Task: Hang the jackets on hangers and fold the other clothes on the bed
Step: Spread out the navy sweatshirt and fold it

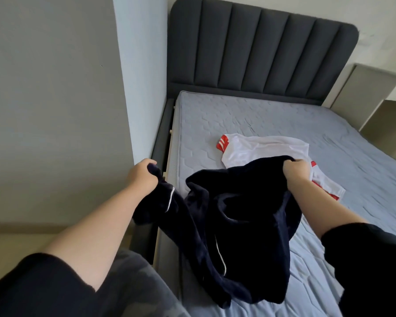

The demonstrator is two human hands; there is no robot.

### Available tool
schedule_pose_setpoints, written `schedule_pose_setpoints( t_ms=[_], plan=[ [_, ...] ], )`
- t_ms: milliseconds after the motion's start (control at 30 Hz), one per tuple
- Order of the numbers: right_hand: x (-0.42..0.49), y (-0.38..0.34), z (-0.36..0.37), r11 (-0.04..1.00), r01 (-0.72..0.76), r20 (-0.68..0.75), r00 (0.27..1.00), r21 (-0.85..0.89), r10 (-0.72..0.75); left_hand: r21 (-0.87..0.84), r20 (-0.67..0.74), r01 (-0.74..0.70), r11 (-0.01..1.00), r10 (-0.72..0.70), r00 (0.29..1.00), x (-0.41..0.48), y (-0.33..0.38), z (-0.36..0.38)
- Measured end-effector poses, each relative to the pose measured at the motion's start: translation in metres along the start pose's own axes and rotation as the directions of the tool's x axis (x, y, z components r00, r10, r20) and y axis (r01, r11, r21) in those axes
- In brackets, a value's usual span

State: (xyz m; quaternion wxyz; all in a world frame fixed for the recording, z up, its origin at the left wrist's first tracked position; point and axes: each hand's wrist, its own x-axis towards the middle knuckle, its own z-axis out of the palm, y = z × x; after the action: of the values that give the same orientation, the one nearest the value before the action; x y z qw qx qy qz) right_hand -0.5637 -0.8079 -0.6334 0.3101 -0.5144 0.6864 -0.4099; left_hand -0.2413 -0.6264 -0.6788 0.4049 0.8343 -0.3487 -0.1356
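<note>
The left hand [144, 170] and the right hand [295, 169] each grab the dark blue jacket [238, 225]. It hangs over the bed [238, 115]. A white and red shirt [261, 147] lies on the bed behind the jacket.

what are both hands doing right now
Left hand: closed, gripping one end of the dark navy fleece garment with white piping.
Right hand: closed, gripping another part of the same garment, lifted over the mattress.

- The left grip [144, 171] is curled in a fist, pinching one edge of the dark navy fleece garment with white piping [238, 213]. The bare forearm stretches forward from the left black sleeve [44, 282].
- The right grip [296, 170] has its fingers curled, clutching another edge of the garment. The forearm is bare, and the right black sleeve [364, 248] sits at the elbow.
</note>
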Motion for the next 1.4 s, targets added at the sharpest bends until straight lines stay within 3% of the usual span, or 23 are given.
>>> schedule_pose_setpoints(
  t_ms=[100,167,233,367,500,567,667,733,800,867,900,967,1067,1167,1400],
  plan=[
    [0.002,0.011,0.008,0.965,0.056,0.109,0.994,-0.255,-0.029,0.018,0.069,0.026,1.0,-0.027,0.997,0.0,-0.004,0.008],
    [-0.009,0.017,0.021,0.896,0.243,0.224,0.96,-0.372,-0.167,0.01,0.179,-0.011,1.0,0.009,0.984,0.0,-0.004,0.016],
    [-0.025,0.022,0.038,0.803,0.447,0.439,0.859,-0.393,-0.263,0.063,0.3,-0.059,0.996,0.038,0.953,-0.002,-0.003,0.023],
    [-0.064,0.042,0.062,0.711,0.607,0.789,0.603,-0.356,-0.12,0.095,0.496,-0.119,0.988,0.057,0.866,-0.013,0.005,0.037],
    [-0.081,0.065,0.071,0.678,0.636,0.863,0.505,-0.368,-0.005,0.043,0.613,-0.107,0.993,0.059,0.788,-0.028,0.016,0.063],
    [-0.083,0.071,0.071,0.747,0.601,0.803,0.575,-0.284,-0.157,0.008,0.659,-0.088,0.996,0.061,0.75,-0.035,0.019,0.077],
    [-0.075,0.084,0.061,0.813,0.522,0.476,0.801,-0.258,-0.363,0.031,0.649,-0.151,0.988,0.095,0.754,-0.041,0.025,0.096],
    [-0.063,0.098,0.05,0.833,0.393,0.235,0.917,-0.389,-0.323,0.058,0.638,-0.195,0.979,0.114,0.761,-0.046,0.03,0.107],
    [-0.051,0.111,0.039,0.895,0.113,0.059,0.994,-0.431,-0.097,0.057,0.662,-0.235,0.97,0.139,0.736,-0.05,0.036,0.115],
    [-0.042,0.121,0.035,0.933,-0.229,0.056,0.966,-0.277,0.254,0.021,0.696,-0.234,0.972,0.154,0.701,-0.055,0.041,0.121],
    [-0.04,0.124,0.035,0.918,-0.381,0.158,0.905,-0.112,0.395,0.002,0.705,-0.223,0.975,0.157,0.691,-0.057,0.043,0.123],
    [-0.041,0.125,0.037,0.811,-0.56,0.429,0.783,0.171,0.45,-0.024,0.722,-0.196,0.98,0.153,0.674,-0.06,0.046,0.125],
    [-0.044,0.116,0.045,0.832,-0.505,0.566,0.765,0.232,0.306,-0.08,0.753,-0.077,0.994,0.111,0.648,-0.062,0.051,0.125],
    [-0.045,0.099,0.049,0.855,-0.456,0.612,0.758,0.247,0.227,-0.199,0.733,0.128,0.972,0.061,0.677,-0.06,0.058,0.12],
    [-0.054,0.008,0.051,0.894,-0.303,0.649,0.761,0.331,0.018,-0.334,0.661,0.243,0.911,0.042,0.749,-0.03,0.087,0.073]
  ],
)
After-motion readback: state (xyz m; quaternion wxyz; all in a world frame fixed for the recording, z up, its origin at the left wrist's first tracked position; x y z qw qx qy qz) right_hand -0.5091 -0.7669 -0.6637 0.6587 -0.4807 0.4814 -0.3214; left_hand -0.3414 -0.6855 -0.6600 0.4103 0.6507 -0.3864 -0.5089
